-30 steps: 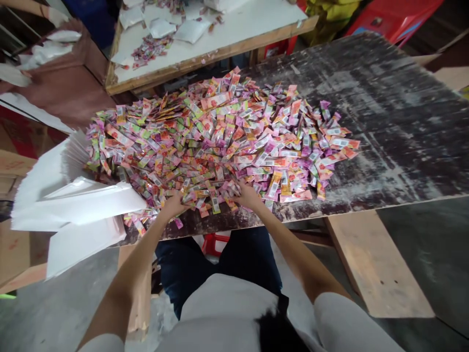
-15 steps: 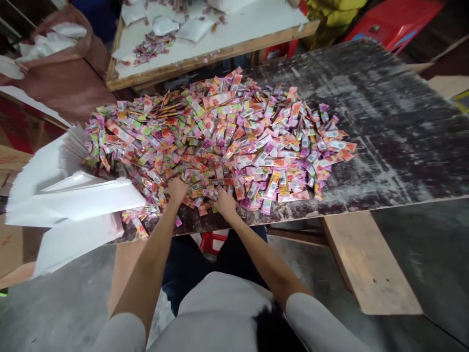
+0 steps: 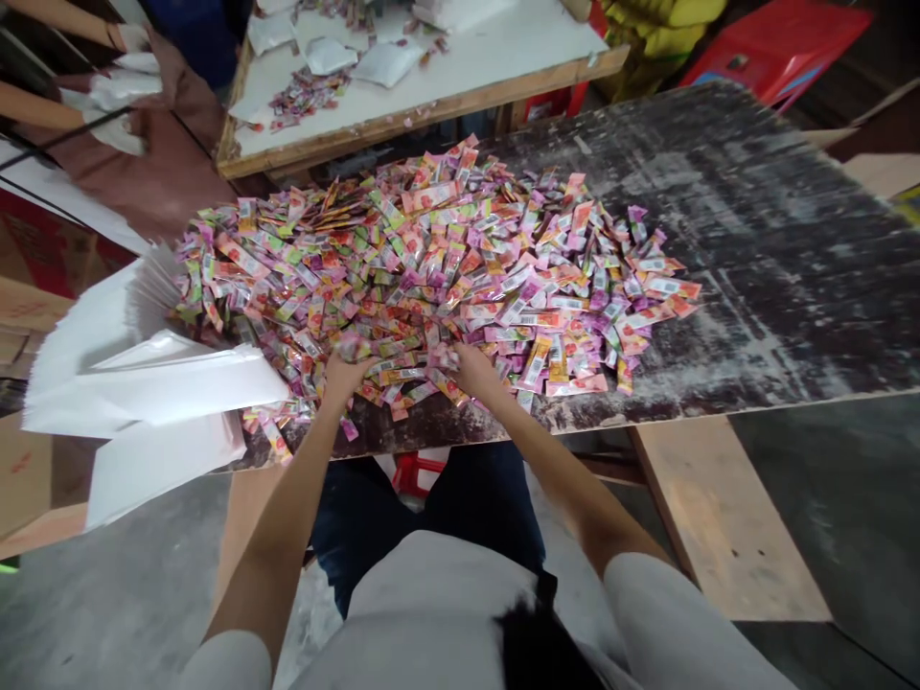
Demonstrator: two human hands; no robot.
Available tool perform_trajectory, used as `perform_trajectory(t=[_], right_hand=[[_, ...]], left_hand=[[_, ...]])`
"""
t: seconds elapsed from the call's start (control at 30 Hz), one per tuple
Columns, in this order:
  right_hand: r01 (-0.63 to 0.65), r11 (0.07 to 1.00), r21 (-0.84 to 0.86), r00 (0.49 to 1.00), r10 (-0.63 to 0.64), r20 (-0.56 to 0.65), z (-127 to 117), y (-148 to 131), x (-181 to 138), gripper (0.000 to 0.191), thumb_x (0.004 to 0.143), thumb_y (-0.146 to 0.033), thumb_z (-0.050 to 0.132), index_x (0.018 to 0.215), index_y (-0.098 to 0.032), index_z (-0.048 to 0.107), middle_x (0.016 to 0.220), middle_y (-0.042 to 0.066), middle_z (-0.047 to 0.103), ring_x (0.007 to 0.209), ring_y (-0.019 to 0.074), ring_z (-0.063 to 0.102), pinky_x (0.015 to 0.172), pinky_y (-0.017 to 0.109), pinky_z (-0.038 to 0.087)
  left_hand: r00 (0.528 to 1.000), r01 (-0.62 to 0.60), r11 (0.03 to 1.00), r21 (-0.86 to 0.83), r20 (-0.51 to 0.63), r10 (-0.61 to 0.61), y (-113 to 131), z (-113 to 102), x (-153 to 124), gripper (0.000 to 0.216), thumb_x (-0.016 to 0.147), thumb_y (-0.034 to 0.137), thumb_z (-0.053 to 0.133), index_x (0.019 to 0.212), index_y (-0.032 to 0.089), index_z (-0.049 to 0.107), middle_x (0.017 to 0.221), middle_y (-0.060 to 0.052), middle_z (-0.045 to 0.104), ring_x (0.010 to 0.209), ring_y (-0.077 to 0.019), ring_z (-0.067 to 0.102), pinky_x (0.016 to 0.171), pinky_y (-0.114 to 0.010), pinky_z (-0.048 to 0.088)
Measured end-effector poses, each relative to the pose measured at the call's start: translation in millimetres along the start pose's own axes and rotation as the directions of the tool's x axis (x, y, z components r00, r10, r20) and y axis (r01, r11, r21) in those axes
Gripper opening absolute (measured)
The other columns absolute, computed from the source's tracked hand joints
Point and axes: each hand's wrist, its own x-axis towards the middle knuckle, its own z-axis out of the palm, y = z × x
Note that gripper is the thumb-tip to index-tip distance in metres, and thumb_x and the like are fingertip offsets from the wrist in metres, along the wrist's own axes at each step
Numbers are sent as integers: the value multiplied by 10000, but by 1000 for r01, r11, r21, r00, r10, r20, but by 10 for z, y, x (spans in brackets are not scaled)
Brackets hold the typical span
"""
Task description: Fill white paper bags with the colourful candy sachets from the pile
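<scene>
A wide heap of small printed stick packets [image 3: 424, 259], pink, orange, purple and green, lies on a dark worn tabletop [image 3: 725, 211]. At the heap's near edge my left hand [image 3: 346, 372] is closed around some packets, which show blurred at its fingertips. My right hand [image 3: 478, 372] is a little way to its right, fingers curled on packets at the pile's front; exactly how many is hidden. White paper-like bags [image 3: 179, 388] lie stacked at the table's left end, left of my left hand.
Behind stands a white-topped table [image 3: 489, 67] with filled white pouches [image 3: 388, 62] and loose packets. At upper left, another person's gloved hands [image 3: 119, 129] are at a brown sack [image 3: 172, 163]. A red stool [image 3: 776, 48] is at back right; a wooden plank [image 3: 729, 517] juts out below the tabletop.
My right hand has moved right and slightly up, widening the space between my hands. My left hand stays nearly in place. Another person's arms and gloved hands have come further into view at upper left.
</scene>
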Motion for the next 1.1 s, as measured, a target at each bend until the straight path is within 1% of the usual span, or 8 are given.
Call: perform_trajectory(t=[0.13,0.3,0.43,0.67,0.83,0.93,1.0,1.1], right_hand=[[10,963,-268,999,2,44,91,-208,148,265,846,-141,540,1108,-141,580,1072,164,668,955,243,644,783,301,424],[44,946,-322,999,-39,24,167,-259,88,249,856,-121,507,1089,-142,590,1029,150,667,902,230,665,735,290,427],[45,931,-361,999,-49,-4,291,-157,95,283,837,-151,548,1117,-170,583,1032,116,672,916,218,671,764,286,433],[50,959,-279,996,-69,-55,400,-70,132,371,814,-137,515,1174,-164,596,1020,119,698,921,256,684,766,331,460],[66,995,-79,957,-86,-276,30,-42,111,323,801,-340,620,1068,-163,667,1057,172,660,973,298,646,833,388,497],[169,973,158,907,-91,-411,-190,66,100,369,731,-410,669,980,-137,675,1093,171,655,1052,299,611,908,409,490],[158,926,344,934,-27,-356,-210,167,44,380,752,-446,629,989,-151,659,1002,121,693,942,263,640,843,394,507],[42,897,439,984,39,-173,-74,275,-81,403,700,-423,668,1011,-169,630,845,56,702,779,234,644,715,358,505]], left_hand=[[966,-250,880,404,163,199,237,352,274,345,805,238,612,1124,125,681,1057,-144,719,1027,-257,651,925,-379,484],[866,-474,758,448,391,310,255,550,240,342,794,206,613,1115,154,720,1054,-142,724,1011,-270,625,930,-397,465],[847,-516,724,458,397,353,113,617,155,465,781,180,601,1238,240,665,1065,-87,718,1068,-251,591,942,-390,448],[909,-405,859,313,243,339,60,670,111,224,695,180,705,918,175,727,977,-122,717,1010,-281,619,939,-424,458],[942,-335,930,148,72,328,213,477,141,186,710,204,718,892,175,693,1148,-140,672,1140,-285,581,992,-393,447],[978,-205,979,7,-33,205,182,317,224,259,773,231,640,1020,154,656,1125,-134,686,1107,-267,614,995,-415,460],[992,-110,984,-142,-76,100,106,227,236,254,803,298,605,1013,160,641,1020,-111,714,986,-244,664,915,-405,510],[993,66,898,-435,-62,-103,-8,123,138,366,647,354,765,941,177,638,921,-75,733,869,-229,681,807,-364,546]])
